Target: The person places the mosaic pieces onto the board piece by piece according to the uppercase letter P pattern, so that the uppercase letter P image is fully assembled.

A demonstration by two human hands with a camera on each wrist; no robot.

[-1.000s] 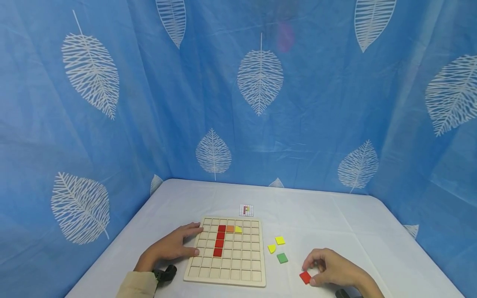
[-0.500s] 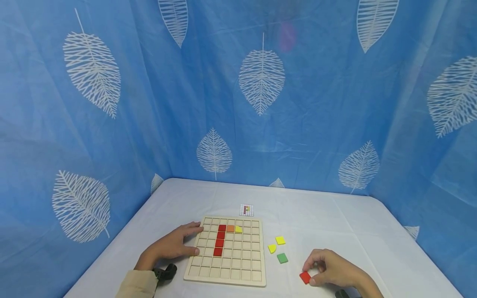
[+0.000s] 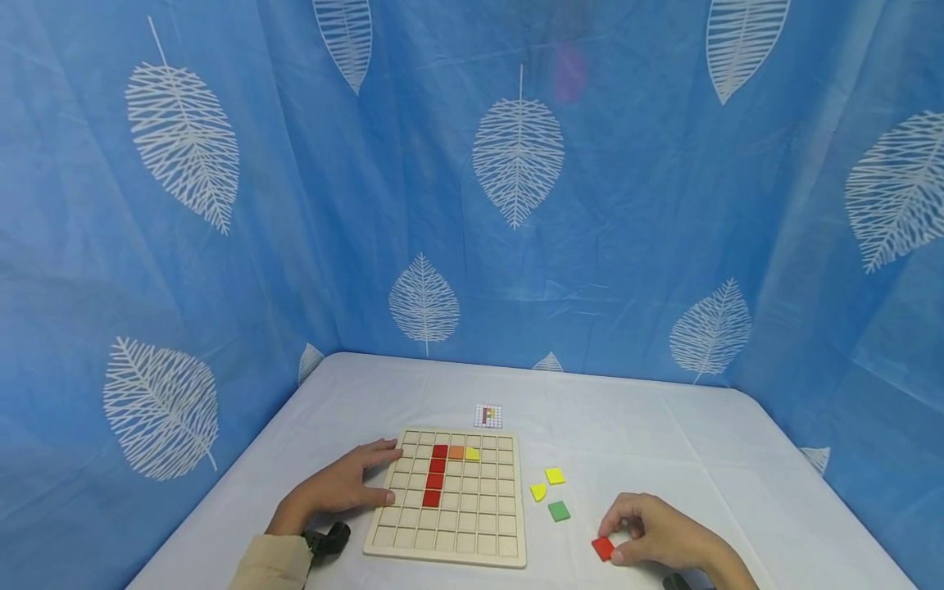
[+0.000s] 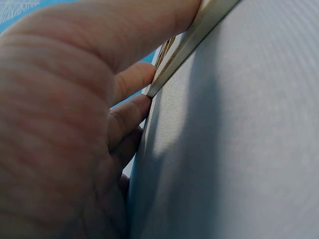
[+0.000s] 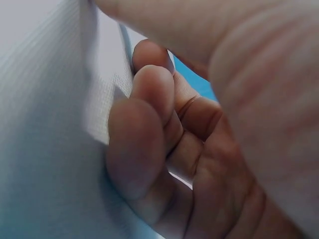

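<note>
Behind everything, from ten o'clock round to two, hangs a blue curtain point(image 3: 627, 205) printed with white leaf skeletons. Before it spreads the surface point(image 3: 649, 442), covered in lightly creased white cloth. On that lies a wooden grid board point(image 3: 468, 501), hub of the clock hours that follow, twelve at its far edge.

At nine o'clock the left hand point(image 3: 342, 485) rests against the board's rim, fingers extended, thumb and fingertips well apart and touching the wood. Between three and four the right hand point(image 3: 656, 531) pinches a red square tile point(image 3: 603, 549) between thumb and forefinger; whether the tile is clear of the cloth I cannot tell. A beige sleeve point(image 3: 273, 564) enters from eight o'clock, with a black wrist device point(image 3: 328, 541) just beside its cuff.

At one o'clock, just beyond the board, lies a printed pattern card point(image 3: 487, 416).

Set into the board, four red tiles point(image 3: 434, 481) form a column running from twelve towards six. At three o'clock of the topmost sits an orange square tile point(image 3: 456, 452), then a yellow tile with a rounded side point(image 3: 471, 455). Outside, near the three o'clock edge, lie a green square tile point(image 3: 559, 511), a yellow square tile point(image 3: 555, 476) and a yellow quarter-round tile point(image 3: 538, 492).
</note>
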